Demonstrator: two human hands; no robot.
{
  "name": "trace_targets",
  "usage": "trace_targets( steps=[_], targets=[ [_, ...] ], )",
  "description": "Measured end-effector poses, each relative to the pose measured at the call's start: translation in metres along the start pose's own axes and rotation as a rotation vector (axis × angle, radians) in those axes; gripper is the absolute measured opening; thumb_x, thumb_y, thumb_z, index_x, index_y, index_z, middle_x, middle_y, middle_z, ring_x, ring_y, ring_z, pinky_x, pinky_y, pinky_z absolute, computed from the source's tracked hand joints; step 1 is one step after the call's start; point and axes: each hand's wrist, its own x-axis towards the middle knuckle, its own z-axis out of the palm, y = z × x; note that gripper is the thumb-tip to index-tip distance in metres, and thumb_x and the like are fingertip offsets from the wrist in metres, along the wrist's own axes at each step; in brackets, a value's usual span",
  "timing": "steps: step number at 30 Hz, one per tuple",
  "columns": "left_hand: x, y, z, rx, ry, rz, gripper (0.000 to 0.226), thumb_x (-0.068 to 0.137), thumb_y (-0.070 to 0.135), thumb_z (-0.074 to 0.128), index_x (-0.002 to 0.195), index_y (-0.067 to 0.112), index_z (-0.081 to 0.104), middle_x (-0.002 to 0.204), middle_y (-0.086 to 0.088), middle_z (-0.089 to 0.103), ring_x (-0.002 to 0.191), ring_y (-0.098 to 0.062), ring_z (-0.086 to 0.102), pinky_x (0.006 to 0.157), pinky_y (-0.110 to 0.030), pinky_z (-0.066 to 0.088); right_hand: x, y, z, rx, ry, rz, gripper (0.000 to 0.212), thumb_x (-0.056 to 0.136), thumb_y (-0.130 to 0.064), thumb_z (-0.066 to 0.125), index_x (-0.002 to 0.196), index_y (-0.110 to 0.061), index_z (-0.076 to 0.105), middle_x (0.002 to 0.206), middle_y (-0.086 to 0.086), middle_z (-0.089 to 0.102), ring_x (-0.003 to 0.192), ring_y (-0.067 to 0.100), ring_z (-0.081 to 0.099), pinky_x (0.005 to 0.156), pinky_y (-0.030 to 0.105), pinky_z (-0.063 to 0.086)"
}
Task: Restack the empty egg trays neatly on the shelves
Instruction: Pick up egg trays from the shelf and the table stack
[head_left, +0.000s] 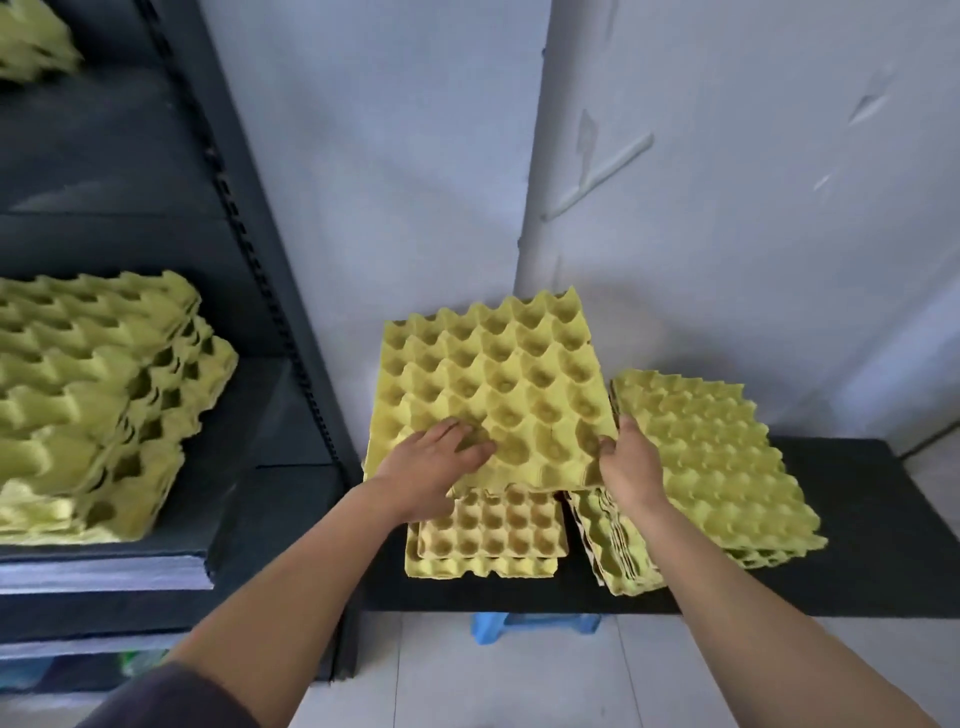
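Left hand (436, 457) lies flat with fingers relaxed on the near part of a yellow-green moulded-pulp egg tray (493, 384), pressing it down. Right hand (626, 460) grips the tray's near right corner, thumb on top, fingers hidden under the edge. Judgement: one hand steadies while the other lifts or squares, so the tray does not skew. Whether it is one tray or several nested, cannot tell. It sits slanted over a lower stack of like trays (488, 535) on the black bench (841, 525), not yet on the shelves. A second tray stack (711, 457) crowds the right hand, and a tilted stack (615, 551) lies under that wrist. To the left, the dark metal shelf unit (275, 270) holds an untidy tray pile (93, 405); its upright stands between bench and shelf. A blue stool (535, 623) shows beneath the bench.
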Motion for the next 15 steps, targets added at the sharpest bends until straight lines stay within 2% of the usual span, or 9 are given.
trace_targets(
  steps=[3, 5, 6, 7, 9, 12, 15],
  targets=[
    [-0.031, 0.007, -0.016, -0.011, 0.143, -0.025, 0.077, 0.084, 0.014, 0.055, 0.148, 0.033, 0.016, 0.154, 0.001, 0.014, 0.144, -0.02, 0.001, 0.115, -0.039, 0.018, -0.019, -0.009, -0.016, 0.064, 0.029, -0.013, 0.038, 0.097, -0.012, 0.043, 0.134, -0.006, 0.041, 0.096, 0.014, 0.065, 0.081, 0.035, 0.064, 0.067, 0.04, 0.05],
    [-0.057, 0.013, -0.023, -0.007, 0.303, -0.033, 0.068, 0.083, 0.014, 0.061, 0.143, 0.029, 0.032, 0.149, -0.002, 0.03, 0.143, -0.023, 0.016, 0.112, -0.041, 0.027, -0.034, -0.016, -0.024, 0.102, 0.049, -0.044, 0.033, 0.097, -0.013, 0.043, 0.129, -0.007, 0.044, 0.095, 0.013, 0.064, 0.08, 0.035, 0.063, 0.07, 0.044, 0.052],
    [-0.071, 0.015, -0.027, 0.025, 0.393, -0.036, 0.066, 0.076, 0.016, 0.07, 0.137, 0.027, 0.044, 0.141, -0.004, 0.043, 0.137, -0.026, 0.031, 0.105, -0.042, 0.039, -0.044, -0.021, -0.028, 0.119, 0.056, -0.063, 0.027, 0.097, -0.013, 0.043, 0.123, -0.007, 0.046, 0.095, 0.012, 0.064, 0.081, 0.035, 0.063, 0.071, 0.045, 0.052],
    [-0.088, 0.018, -0.028, 0.054, 0.467, -0.049, 0.066, 0.067, 0.018, 0.079, 0.128, 0.024, 0.054, 0.129, -0.004, 0.054, 0.126, -0.028, 0.047, 0.092, -0.041, 0.05, -0.055, -0.027, -0.032, 0.142, 0.055, -0.08, 0.023, 0.097, -0.013, 0.043, 0.119, -0.007, 0.047, 0.093, 0.012, 0.063, 0.08, 0.034, 0.062, 0.071, 0.045, 0.052],
    [-0.119, 0.023, -0.027, 0.066, 0.584, -0.097, 0.065, 0.054, 0.017, 0.086, 0.115, 0.021, 0.065, 0.11, -0.003, 0.064, 0.101, -0.026, 0.063, 0.07, -0.035, 0.055, -0.077, -0.036, -0.036, 0.185, 0.051, -0.109, 0.019, 0.097, -0.011, 0.043, 0.115, -0.007, 0.048, 0.09, 0.008, 0.06, 0.078, 0.031, 0.059, 0.068, 0.039, 0.048],
    [-0.167, 0.031, -0.027, 0.077, 0.701, -0.177, 0.057, 0.05, 0.009, 0.087, 0.104, 0.016, 0.07, 0.099, -0.003, 0.067, 0.08, -0.023, 0.067, 0.07, -0.032, 0.053, -0.113, -0.055, -0.037, 0.23, 0.022, -0.164, 0.015, 0.097, -0.008, 0.043, 0.111, -0.005, 0.049, 0.087, 0.004, 0.055, 0.072, 0.024, 0.057, 0.058, 0.03, 0.038],
    [-0.208, 0.031, -0.027, 0.085, 0.758, -0.287, 0.055, 0.048, 0.004, 0.087, 0.099, 0.014, 0.071, 0.097, -0.006, 0.067, 0.076, -0.025, 0.067, 0.075, -0.035, 0.053, -0.139, -0.077, -0.029, 0.272, -0.019, -0.196, 0.015, 0.098, -0.008, 0.043, 0.111, -0.005, 0.049, 0.088, 0.007, 0.059, 0.06, 0.013, 0.051, 0.047, 0.026, 0.033]
  ],
)
